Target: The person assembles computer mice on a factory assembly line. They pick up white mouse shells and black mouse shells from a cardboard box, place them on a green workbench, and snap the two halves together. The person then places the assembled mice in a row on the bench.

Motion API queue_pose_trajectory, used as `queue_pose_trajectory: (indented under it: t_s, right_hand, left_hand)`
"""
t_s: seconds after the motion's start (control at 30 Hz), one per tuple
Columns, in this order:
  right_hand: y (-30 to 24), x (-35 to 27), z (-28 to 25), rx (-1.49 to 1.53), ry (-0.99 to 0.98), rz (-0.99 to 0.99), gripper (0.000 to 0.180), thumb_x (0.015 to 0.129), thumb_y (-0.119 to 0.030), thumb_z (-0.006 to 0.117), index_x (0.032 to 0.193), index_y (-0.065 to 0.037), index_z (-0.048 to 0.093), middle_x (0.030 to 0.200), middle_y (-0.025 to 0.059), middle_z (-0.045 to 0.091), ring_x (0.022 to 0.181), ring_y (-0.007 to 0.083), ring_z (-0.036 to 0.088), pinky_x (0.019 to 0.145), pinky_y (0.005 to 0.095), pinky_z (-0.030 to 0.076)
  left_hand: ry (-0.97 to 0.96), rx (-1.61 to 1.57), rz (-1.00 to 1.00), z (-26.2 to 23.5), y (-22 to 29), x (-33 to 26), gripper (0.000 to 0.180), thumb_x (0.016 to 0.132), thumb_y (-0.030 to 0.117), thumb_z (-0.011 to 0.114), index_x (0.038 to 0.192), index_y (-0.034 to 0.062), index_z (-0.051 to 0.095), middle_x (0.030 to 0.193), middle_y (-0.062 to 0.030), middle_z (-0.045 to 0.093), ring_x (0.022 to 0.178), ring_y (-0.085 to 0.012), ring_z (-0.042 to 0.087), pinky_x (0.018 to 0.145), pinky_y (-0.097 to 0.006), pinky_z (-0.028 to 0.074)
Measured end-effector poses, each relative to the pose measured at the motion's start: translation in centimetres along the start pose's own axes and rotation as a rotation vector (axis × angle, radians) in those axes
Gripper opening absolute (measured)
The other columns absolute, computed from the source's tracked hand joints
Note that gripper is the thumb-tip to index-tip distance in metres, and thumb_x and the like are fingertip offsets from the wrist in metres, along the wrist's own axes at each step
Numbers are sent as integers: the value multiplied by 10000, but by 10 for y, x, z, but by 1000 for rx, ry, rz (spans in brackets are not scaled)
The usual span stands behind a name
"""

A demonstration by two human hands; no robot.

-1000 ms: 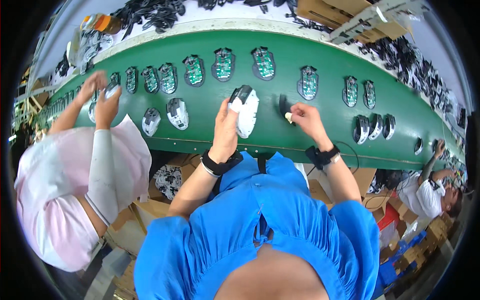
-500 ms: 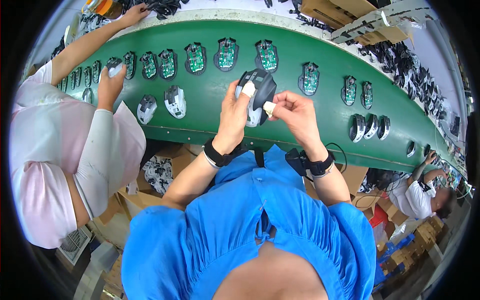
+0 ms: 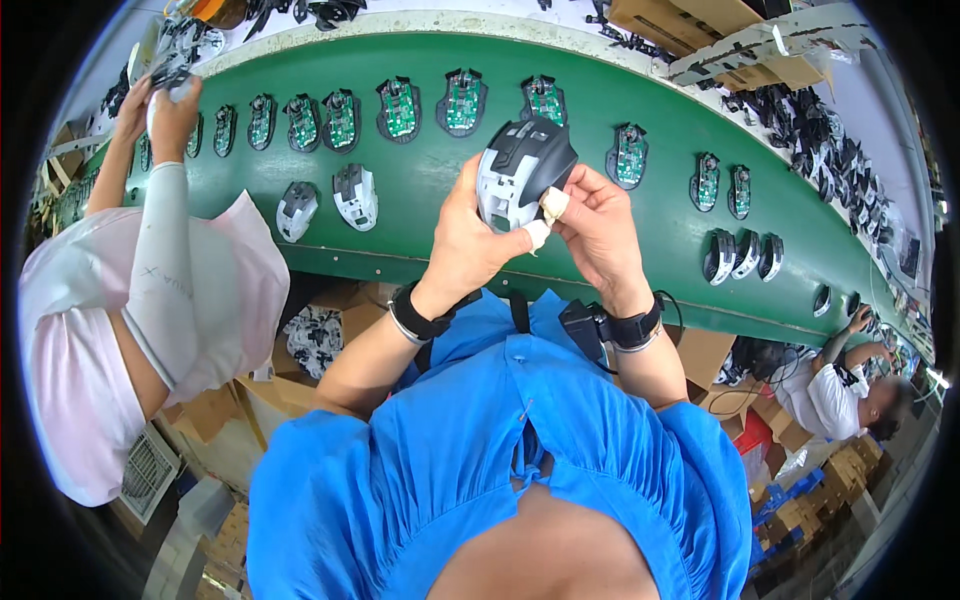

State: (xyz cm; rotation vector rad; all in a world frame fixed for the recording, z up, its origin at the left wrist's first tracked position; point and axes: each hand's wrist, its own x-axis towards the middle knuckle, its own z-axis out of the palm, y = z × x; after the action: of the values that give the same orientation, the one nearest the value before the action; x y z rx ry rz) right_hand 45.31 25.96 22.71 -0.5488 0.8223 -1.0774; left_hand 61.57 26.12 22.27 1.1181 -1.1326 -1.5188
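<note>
Both my hands grip a black and light-grey computer mouse shell [image 3: 522,172] above the near half of a green conveyor belt. My left hand [image 3: 468,232] is wrapped round its left side, the thumb laid across its lower end. On the right side, my right hand [image 3: 600,225] pinches the black edge with thumb and fingers. Pale covers wrap both thumb tips. Beyond the shell lie mouse bases with green circuit boards [image 3: 462,103], several in a row. Two grey and white mouse shells [image 3: 355,197] rest to the left of my left hand. The shell's underside is hidden.
A person in a pale top [image 3: 170,270] works close on my left, hands raised over the belt's far edge. Three dark and white shells [image 3: 745,254] lie to the right. Black parts [image 3: 840,150] heap along the far ledge beside cardboard boxes [image 3: 690,30]. Another person [image 3: 830,390] sits far right.
The mouse shell has turned in my hands, showing its grey left side and lower end. My left thumb has slid down to that end. The neighbour's hands have moved to the far edge.
</note>
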Motion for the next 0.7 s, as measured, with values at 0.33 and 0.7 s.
queue_pose_trajectory:
  t_s: [0.33, 0.7]
  right_hand:
    - [-30, -12, -6, -206, -104, 58, 620, 722, -77, 746, 1275, 22, 484, 1135, 92, 600, 1026, 158, 576, 916, 296, 461]
    - [-37, -44, 25, -419, -193, 8, 861, 566, -147, 874, 1319, 3, 483, 1276, 135, 524, 1151, 252, 517, 992, 376, 405]
  left_hand:
    - [-234, 24, -129, -20, 20, -20, 843, 564, 151, 792, 1308, 6, 423, 1157, -87, 566, 1063, -159, 546, 926, -297, 433]
    - [-299, 370, 28, -24, 56, -40, 817, 559, 261, 861, 1224, -26, 483, 1091, -139, 586, 1011, -216, 587, 885, -330, 462]
